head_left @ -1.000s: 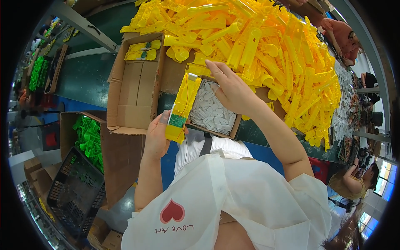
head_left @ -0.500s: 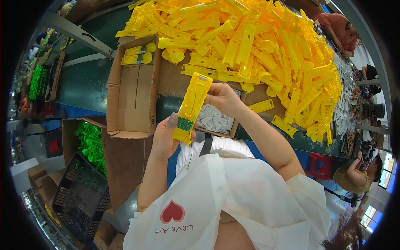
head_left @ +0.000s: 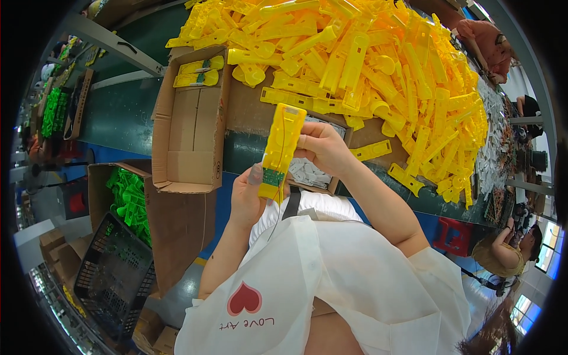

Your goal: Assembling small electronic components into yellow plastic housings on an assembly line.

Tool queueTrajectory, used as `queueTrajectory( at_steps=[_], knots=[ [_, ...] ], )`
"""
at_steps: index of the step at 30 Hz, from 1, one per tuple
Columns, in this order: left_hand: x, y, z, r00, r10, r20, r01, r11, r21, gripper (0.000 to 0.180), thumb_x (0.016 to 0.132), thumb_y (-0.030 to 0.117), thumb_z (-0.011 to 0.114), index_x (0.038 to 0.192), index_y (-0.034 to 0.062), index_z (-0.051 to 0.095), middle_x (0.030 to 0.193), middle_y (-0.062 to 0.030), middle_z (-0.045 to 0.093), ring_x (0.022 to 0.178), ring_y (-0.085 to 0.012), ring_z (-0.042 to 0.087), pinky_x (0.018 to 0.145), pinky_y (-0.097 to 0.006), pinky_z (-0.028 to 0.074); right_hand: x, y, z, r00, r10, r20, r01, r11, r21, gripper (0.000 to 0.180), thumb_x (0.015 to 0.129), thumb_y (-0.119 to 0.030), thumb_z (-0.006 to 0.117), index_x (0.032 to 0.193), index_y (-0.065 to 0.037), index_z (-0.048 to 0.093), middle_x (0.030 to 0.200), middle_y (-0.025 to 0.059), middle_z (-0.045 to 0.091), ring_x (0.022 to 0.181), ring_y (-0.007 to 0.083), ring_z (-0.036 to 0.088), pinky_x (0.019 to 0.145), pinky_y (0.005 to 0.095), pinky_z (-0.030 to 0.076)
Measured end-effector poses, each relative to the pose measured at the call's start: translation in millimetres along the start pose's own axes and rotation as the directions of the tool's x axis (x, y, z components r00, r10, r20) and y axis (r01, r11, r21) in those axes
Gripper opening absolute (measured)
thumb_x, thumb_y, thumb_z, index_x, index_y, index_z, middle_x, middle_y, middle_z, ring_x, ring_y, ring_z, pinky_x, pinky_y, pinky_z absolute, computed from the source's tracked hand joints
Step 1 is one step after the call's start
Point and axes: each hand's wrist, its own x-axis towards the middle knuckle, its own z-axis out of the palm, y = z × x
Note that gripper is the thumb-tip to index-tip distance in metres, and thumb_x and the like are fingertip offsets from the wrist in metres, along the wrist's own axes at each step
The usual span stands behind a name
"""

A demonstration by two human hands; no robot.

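Between my hands I hold up a long yellow plastic shell (head_left: 285,137) with its hollow side showing. A small green circuit board (head_left: 272,177) sits in its lower end, and a thin dark wire runs along the shell and hangs below it. My left hand (head_left: 247,194) grips the lower end, thumb beside the board. Fingers of my right hand (head_left: 322,145) pinch the shell's right edge near the top. Behind the right hand, a carton (head_left: 332,188) of flat white plastic parts (head_left: 309,173) is partly hidden.
A large pile of yellow shells (head_left: 367,65) covers the bench beyond. At left stands an open cardboard box (head_left: 188,171) with a few yellow shells (head_left: 198,72) inside. Lower left are a carton of green parts (head_left: 129,201) and a black crate (head_left: 112,272). People (head_left: 506,248) work at right.
The yellow shell has shifted slightly right and turned a little more upright, both hands moving with it. My grip looks the same.
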Motion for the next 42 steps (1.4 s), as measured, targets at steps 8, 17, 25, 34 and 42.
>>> queueTrajectory(
  at_steps=[8, 17, 25, 34, 42],
  knots=[
    [4, 3, -12, 0.994, 0.087, -0.072, -0.074, 0.984, 0.163, 0.056, 0.082, 0.048, 0.048, 0.103, -0.0031, 0.05, 0.087, -0.013, 0.059, 0.069, -0.0168, 0.058, 0.06, -0.027, 0.047, -2, -2, 9, 0.998, 0.019, 0.063, -0.015, 0.998, -0.063, 0.031, 0.082, -0.014, 0.056, 0.106, 0.004, 0.052, 0.104, 0.0152, 0.055, 0.096, 0.0213, 0.055, 0.086, 0.0341, 0.044],
    [2, 21, -11, 0.993, -0.112, 0.034, 0.113, 0.992, -0.055, 0.06, 0.08, 0.051, 0.048, 0.103, -0.0033, 0.05, 0.084, -0.0139, 0.058, 0.067, -0.018, 0.057, 0.06, -0.027, 0.047, 2, 26, -4, 0.952, -0.301, 0.055, 0.302, 0.896, -0.326, 0.018, 0.083, -0.004, 0.053, 0.099, 0.004, 0.054, 0.088, 0.0073, 0.059, 0.078, 0.0123, 0.057, 0.072, 0.024, 0.048],
    [-1, 2, -15, 0.996, 0.001, -0.087, 0.0, 1.0, 0.013, 0.056, 0.08, 0.049, 0.049, 0.103, -0.0021, 0.051, 0.084, -0.013, 0.057, 0.068, -0.0191, 0.058, 0.062, -0.029, 0.047, 2, 21, 4, 0.987, -0.163, 0.015, 0.163, 0.976, -0.147, 0.021, 0.083, -0.014, 0.055, 0.099, 0.001, 0.054, 0.092, 0.0061, 0.058, 0.086, 0.0135, 0.056, 0.081, 0.028, 0.045],
    [14, -24, -22, 0.939, 0.247, -0.24, -0.174, 0.942, 0.286, 0.039, 0.087, 0.032, 0.048, 0.107, -0.0012, 0.049, 0.083, -0.0053, 0.059, 0.07, -0.009, 0.056, 0.063, -0.02, 0.045, 41, 32, -5, 0.998, -0.036, 0.043, 0.049, 0.922, -0.383, 0.028, 0.085, -0.016, 0.053, 0.105, 0.001, 0.049, 0.097, 0.0053, 0.056, 0.086, 0.0118, 0.054, 0.076, 0.0265, 0.043],
    [114, 45, -157, 0.656, 0.255, -0.71, -0.357, 0.934, 0.006, 0.035, 0.089, 0.033, 0.041, 0.096, -0.0004, 0.049, 0.081, -0.0105, 0.058, 0.067, -0.0211, 0.059, 0.054, -0.032, 0.049, 11, 52, -32, 0.935, 0.045, -0.352, -0.215, 0.861, -0.461, 0.053, 0.079, -0.012, 0.056, 0.124, 0.005, 0.032, 0.108, 0.0134, 0.049, 0.076, 0.0156, 0.057, 0.066, 0.0241, 0.046]
  ],
)
